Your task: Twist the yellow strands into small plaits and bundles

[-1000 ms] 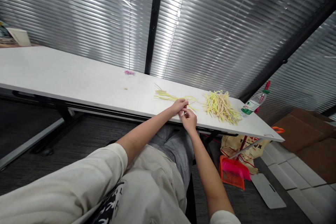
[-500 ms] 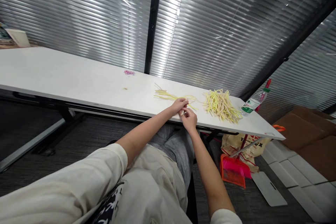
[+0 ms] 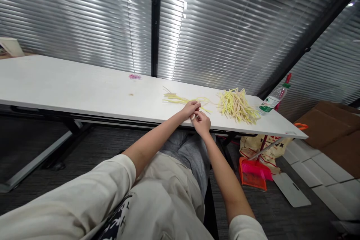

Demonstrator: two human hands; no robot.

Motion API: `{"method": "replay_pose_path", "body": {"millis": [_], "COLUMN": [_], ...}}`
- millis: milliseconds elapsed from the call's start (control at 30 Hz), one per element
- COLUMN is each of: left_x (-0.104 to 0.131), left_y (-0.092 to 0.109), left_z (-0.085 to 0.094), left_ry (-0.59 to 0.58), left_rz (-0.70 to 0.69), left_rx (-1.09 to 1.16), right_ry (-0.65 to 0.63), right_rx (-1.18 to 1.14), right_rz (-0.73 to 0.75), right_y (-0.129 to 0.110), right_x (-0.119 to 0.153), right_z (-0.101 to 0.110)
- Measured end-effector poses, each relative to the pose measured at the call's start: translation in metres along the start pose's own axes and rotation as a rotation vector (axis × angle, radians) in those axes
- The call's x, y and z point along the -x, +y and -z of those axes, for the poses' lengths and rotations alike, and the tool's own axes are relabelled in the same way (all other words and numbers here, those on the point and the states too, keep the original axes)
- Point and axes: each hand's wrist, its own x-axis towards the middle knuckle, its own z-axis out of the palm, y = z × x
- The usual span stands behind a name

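Observation:
My left hand and my right hand meet near the front edge of the white table, fingertips pinched close together. A small pale piece shows between them, too small and too covered by fingers to name. Just beyond my left hand lies a loose row of long, thin yellow and beige strands, some running behind the fingers. To the right of both hands is a large tangled pile of similar yellow and beige strands.
A clear plastic bottle with a green cap stands right of the pile. A little pink heap sits near the table's back edge. Blinds rise behind. An orange-red dustpan and cardboard boxes are on the floor at right.
The camera view has shifted slightly. Both hands stay together at the table edge, fingers still pinched with only small finger movement. The strands and pile look unchanged.

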Motion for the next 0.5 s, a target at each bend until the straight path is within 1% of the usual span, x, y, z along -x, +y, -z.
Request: {"method": "replay_pose_path", "body": {"millis": [300, 500], "left_x": [0.0008, -0.0012], "left_y": [0.0009, -0.002], "left_z": [0.0008, 0.0011], "left_ry": [-0.015, -0.007], "left_rz": [0.007, -0.003], "left_rx": [0.031, 0.053], "right_ry": [0.005, 0.005], "right_rx": [0.013, 0.013], "right_rz": [0.003, 0.005], "right_y": [0.0005, 0.0001], "right_x": [0.0003, -0.0001], "right_z": [-0.0018, -0.0018]}}
